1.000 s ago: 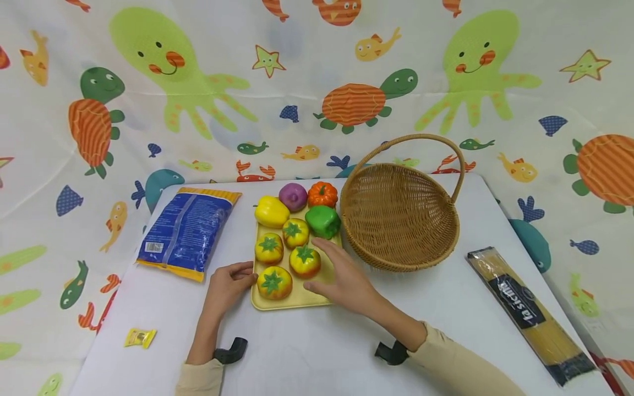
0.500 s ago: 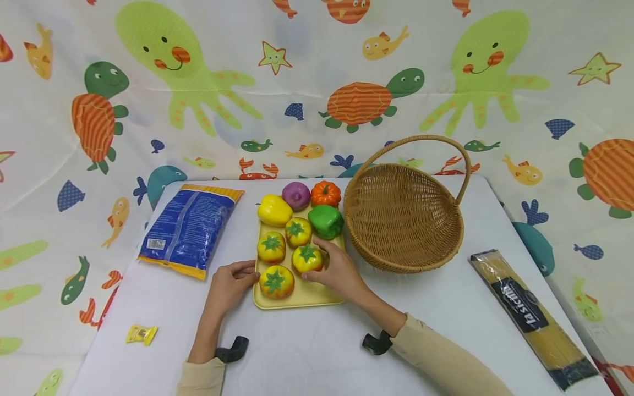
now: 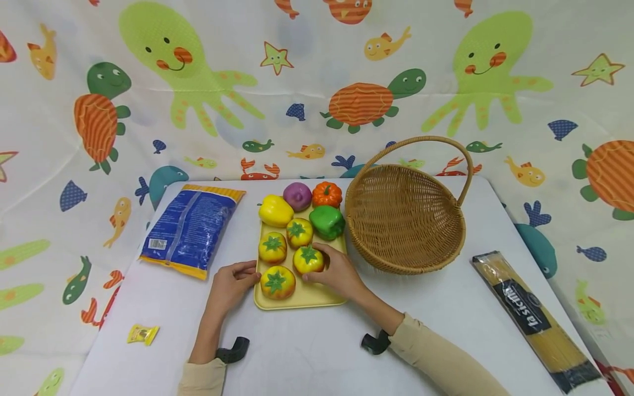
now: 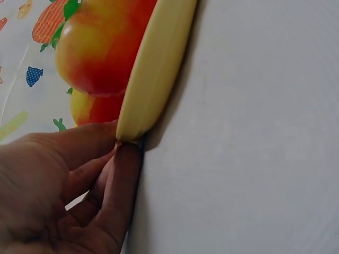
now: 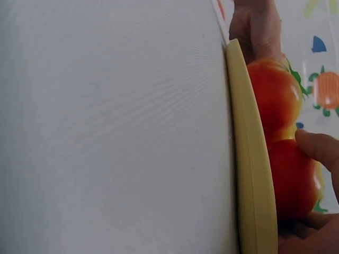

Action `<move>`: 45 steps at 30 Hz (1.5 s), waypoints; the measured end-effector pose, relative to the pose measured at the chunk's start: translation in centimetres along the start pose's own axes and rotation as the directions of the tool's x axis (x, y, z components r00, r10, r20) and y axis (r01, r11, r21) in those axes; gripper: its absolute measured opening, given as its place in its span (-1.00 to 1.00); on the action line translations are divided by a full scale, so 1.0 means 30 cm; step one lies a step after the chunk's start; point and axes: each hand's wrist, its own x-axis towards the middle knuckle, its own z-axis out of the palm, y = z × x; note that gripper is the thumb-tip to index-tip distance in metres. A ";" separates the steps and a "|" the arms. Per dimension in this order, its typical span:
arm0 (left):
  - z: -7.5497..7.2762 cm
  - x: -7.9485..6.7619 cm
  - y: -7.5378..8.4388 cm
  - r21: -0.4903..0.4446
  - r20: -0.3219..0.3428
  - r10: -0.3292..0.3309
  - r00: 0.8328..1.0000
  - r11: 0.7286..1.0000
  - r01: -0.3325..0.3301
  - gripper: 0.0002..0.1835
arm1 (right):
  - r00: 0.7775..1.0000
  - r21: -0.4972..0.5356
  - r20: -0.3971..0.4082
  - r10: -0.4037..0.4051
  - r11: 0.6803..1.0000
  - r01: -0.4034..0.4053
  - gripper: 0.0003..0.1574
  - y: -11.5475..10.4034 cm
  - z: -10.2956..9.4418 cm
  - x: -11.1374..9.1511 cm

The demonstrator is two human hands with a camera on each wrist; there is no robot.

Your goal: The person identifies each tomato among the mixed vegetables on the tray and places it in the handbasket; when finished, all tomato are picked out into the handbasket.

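Observation:
A pale yellow tray (image 3: 317, 298) bears toy vegetables. My left hand (image 3: 229, 287) pinches its left rim, thumb and fingers meeting at the tray corner (image 4: 153, 79) in the left wrist view. My right hand (image 3: 340, 275) holds a yellow-red toy tomato (image 3: 308, 257) with green leaves, thumb on the near side and fingers round the far side. In the right wrist view this tomato (image 5: 291, 182) sits behind the tray's wall. Three similar tomatoes lie to its left and behind, the nearest tomato (image 3: 278, 282) by my left fingertips.
Behind the tomatoes are a yellow pepper (image 3: 275, 211), a purple round vegetable (image 3: 298, 196), an orange pumpkin (image 3: 327, 194) and a green pepper (image 3: 327, 222). A wicker basket (image 3: 403, 220) stands right of the tray. Around lie a blue bag (image 3: 193, 228), a spaghetti pack (image 3: 535, 319) and a small yellow packet (image 3: 143, 334).
My right hand, spread beside the tomato a second ago, has moved in leftward and taken hold of it. My left hand stays on the tray rim. The head view has shifted slightly.

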 end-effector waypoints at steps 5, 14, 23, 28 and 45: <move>0.001 0.000 -0.003 0.005 -0.001 0.001 1.000 1.000 -0.001 -0.59 | 1.000 -0.004 0.004 -0.003 1.000 0.003 -0.01 0.000 -0.001 0.001; 0.000 -0.005 0.003 -0.001 0.001 0.002 1.000 1.000 -0.002 -0.58 | 1.000 0.084 0.023 -0.017 0.996 0.015 -0.02 -0.006 -0.012 -0.002; -0.004 -0.001 -0.001 0.004 0.007 -0.002 1.000 1.000 0.002 -0.59 | 0.998 0.098 0.059 -0.038 0.995 0.032 -0.02 -0.068 -0.068 -0.031; -0.004 -0.002 -0.003 -0.006 0.008 0.008 1.000 1.000 -0.008 -0.58 | 0.986 0.137 0.139 -0.088 0.988 0.068 -0.03 -0.133 -0.135 -0.064; 0.004 -0.001 -0.009 -0.010 0.003 -0.015 1.000 1.000 0.015 -0.59 | 0.852 0.095 0.441 -0.282 0.959 0.268 -0.11 -0.247 -0.546 -0.076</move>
